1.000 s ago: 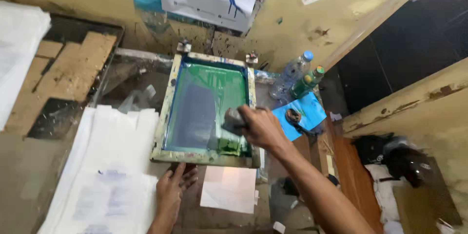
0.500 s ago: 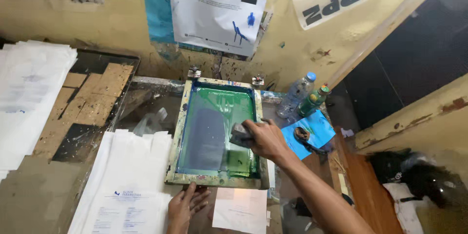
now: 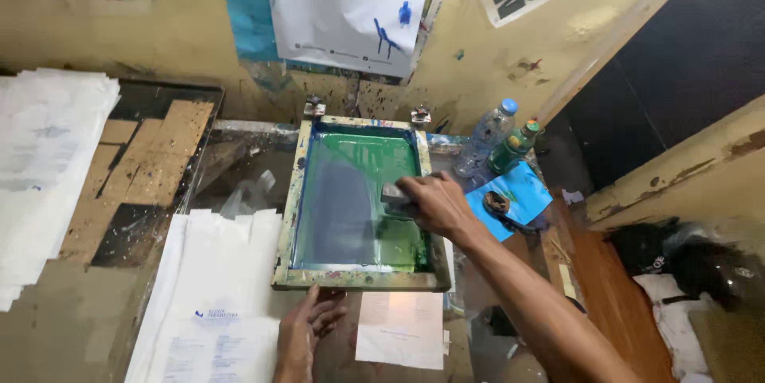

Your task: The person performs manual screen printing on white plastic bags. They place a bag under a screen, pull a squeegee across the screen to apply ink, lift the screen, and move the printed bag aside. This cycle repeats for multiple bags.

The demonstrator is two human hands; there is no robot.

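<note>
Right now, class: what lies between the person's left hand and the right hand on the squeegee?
In the head view, the screen frame's near wooden rail and green-inked mesh lie between the left hand and the right hand gripping the squeegee.

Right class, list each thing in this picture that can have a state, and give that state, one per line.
Printing frame: lying flat, green ink across its mesh.
Squeegee: gripped by the right hand, on the mesh.
Left hand: open, fingers at the frame's near edge.
Clear bottle: upright, capped.
Green bottle: upright, capped.
</note>
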